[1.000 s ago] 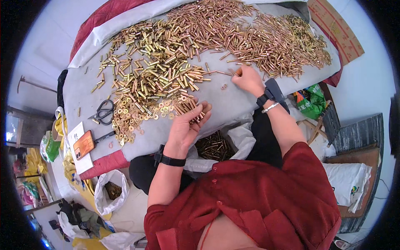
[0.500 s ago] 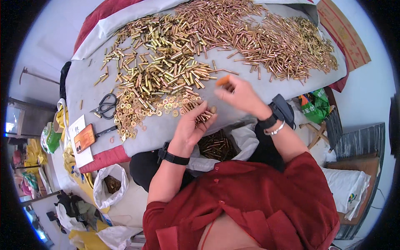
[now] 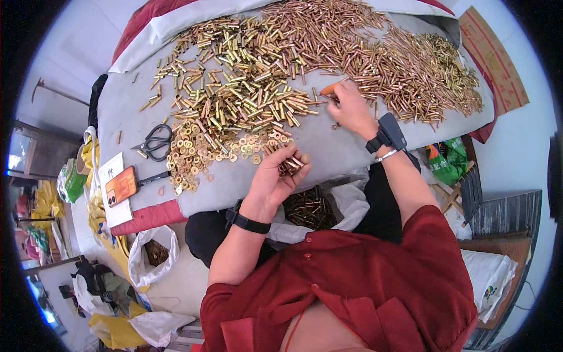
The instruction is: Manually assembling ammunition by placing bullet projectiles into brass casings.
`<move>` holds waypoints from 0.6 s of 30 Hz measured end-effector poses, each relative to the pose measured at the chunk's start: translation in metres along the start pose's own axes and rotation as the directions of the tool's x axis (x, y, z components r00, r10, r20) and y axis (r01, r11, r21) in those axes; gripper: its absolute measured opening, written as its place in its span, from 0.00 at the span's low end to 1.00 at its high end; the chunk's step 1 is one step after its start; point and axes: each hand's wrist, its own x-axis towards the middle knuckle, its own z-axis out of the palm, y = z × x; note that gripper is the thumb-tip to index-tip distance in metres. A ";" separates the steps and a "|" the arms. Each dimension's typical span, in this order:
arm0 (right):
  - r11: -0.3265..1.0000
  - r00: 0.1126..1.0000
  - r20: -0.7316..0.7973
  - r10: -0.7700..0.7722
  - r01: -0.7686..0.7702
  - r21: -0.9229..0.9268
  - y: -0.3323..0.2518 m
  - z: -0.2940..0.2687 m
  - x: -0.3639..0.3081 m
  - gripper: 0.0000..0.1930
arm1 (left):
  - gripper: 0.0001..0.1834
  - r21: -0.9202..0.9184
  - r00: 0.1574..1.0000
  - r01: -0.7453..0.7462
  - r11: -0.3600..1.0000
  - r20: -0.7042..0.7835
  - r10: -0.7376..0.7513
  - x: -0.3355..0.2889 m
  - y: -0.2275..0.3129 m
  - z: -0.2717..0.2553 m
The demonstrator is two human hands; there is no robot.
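My left hand [image 3: 273, 183] is curled round a bundle of brass-coloured metal bolts [image 3: 291, 166], just in front of the table's near edge piles. My right hand [image 3: 354, 111] hovers at the near side of the heap of slim coppery bolts [image 3: 346, 50]. An orange cover [image 3: 329, 89] sits on one of its fingers. Its fingertips are drawn together; what they pinch, if anything, I cannot make out. Left of it spreads a pile of short brass-coloured tubes [image 3: 234, 88]. Flat ring washers [image 3: 190, 154] lie loose between those tubes and my left hand.
Black-handled scissors [image 3: 157, 142] and an orange phone [image 3: 121, 186] on white paper lie at the left. An open white sack [image 3: 352, 202] holding dark metal pieces sits at my lap. Another white bag [image 3: 136, 258] stands lower left. A cardboard sheet [image 3: 489, 56] leans at far right.
My right hand has moved away from the left hand, up and to the right, towards the bolt heap. My left hand keeps its bundle. The whole view has shifted slightly.
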 end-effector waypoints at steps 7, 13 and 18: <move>0.992 0.995 0.066 0.074 -0.067 -0.107 0.003 0.009 -0.009 0.09 | 0.04 0.050 0.999 -0.032 0.998 0.005 0.031 -0.002 -0.002 0.003; 0.853 0.907 0.254 0.335 -0.406 0.326 -0.035 -0.014 -0.025 0.15 | 0.10 0.091 0.995 -0.090 0.992 0.042 0.086 -0.005 -0.003 0.010; 0.649 0.891 0.433 0.137 -0.411 0.641 -0.075 -0.025 -0.052 0.16 | 0.09 -0.005 0.978 -0.159 0.987 0.140 0.158 -0.001 -0.008 0.010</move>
